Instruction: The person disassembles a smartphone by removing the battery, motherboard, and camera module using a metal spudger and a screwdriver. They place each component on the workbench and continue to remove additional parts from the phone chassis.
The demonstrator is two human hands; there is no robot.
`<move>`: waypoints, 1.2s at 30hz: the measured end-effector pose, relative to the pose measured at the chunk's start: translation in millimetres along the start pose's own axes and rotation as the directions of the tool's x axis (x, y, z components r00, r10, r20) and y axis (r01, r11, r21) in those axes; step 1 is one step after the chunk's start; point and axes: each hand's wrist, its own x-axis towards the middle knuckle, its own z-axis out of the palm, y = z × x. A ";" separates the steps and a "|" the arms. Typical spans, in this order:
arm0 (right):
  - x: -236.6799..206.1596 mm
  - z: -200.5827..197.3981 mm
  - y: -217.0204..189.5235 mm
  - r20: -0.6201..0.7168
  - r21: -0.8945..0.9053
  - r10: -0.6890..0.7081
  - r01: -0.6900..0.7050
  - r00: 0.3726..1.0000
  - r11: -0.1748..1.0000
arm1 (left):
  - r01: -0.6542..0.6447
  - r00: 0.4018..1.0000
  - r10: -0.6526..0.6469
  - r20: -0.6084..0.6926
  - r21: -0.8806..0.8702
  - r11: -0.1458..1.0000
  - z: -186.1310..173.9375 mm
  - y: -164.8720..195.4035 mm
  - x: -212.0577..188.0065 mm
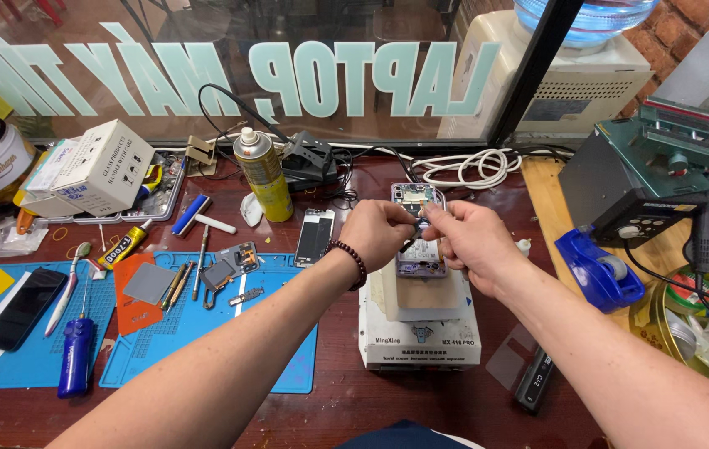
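Observation:
An opened smartphone point(414, 198) with its back removed lies on a white heating machine point(419, 337) at the middle of the bench. My left hand point(378, 230), with a bead bracelet at the wrist, and my right hand point(472, 241) meet just above the phone. Between their fingertips both pinch a small dark part point(412, 237); which hand bears it I cannot tell. The phone's lower half is hidden under my hands.
A blue mat point(213, 333) at left carries tweezers, a phone frame and a grey pad. Nearby lie a black phone point(24, 308), a blue tool point(77, 356), a yellow spray can point(261, 173), a white box point(93, 166). A blue tape dispenser point(595, 270) and green station point(662, 150) stand right.

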 end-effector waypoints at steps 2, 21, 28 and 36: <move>-2.2 7.8 1.3 -0.076 -0.134 -0.155 0.144 0.985 0.980 | 0.167 0.986 -0.166 0.017 -0.137 0.976 0.1 -4.4 2.3; -12.4 28.6 7.2 -0.035 -0.676 -0.512 0.357 0.858 0.645 | 0.420 0.907 -0.405 0.118 -0.344 0.840 -5.0 7.0 -4.9; -6.0 26.1 4.8 0.012 -0.701 -0.522 0.380 0.853 0.604 | 0.387 0.921 -0.374 0.106 -0.357 0.850 4.3 -2.2 -2.1; -9.1 20.3 4.0 0.088 -0.705 -0.543 0.437 0.835 0.559 | 0.405 0.905 -0.422 0.061 -0.429 0.807 10.5 -19.9 3.1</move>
